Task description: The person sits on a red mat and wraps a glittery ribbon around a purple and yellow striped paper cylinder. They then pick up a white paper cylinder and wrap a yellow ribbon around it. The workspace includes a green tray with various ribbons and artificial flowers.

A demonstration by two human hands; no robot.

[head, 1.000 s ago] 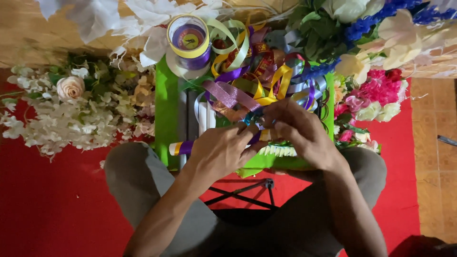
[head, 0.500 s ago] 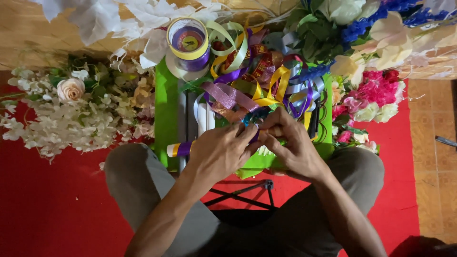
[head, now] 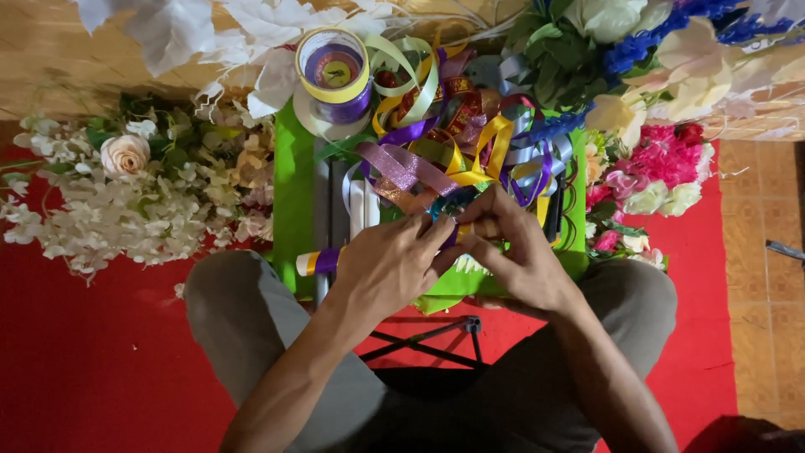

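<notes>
Over on the far left, a heap of white artificial blossoms (head: 126, 210) is lying on the red floor covering (head: 84, 369), with one pale peach rose (head: 124, 154) sitting among them. Next to that heap, a small green worktop (head: 293, 201) is standing in front of the seated person, whose knees are spreading to either side of it. At its far end, a stack of ribbon spools (head: 334, 75), yellow over purple, is standing upright with loose strands curling off it.

The left hand (head: 390, 264) is hovering above the near part of the worktop, its fingers (head: 432, 235) closing in a pinch on a narrow strip of ribbon (head: 323, 261) that is trailing out to the left, purple and yellow near its end. The right hand (head: 516, 252) is pressing right up against the left, its fingers (head: 486, 205) also closing on the same small ribbon piece where the two hands are meeting; what exactly lies between the fingertips I cannot tell.

Just beyond the hands, a tangle of ribbons (head: 453, 143) in purple, yellow, silver and glittery pink is spilling across the worktop. Farther right, pink flowers (head: 662, 155) and blue blooms (head: 646, 46) are crowding together, near a wooden floor (head: 763, 210).
</notes>
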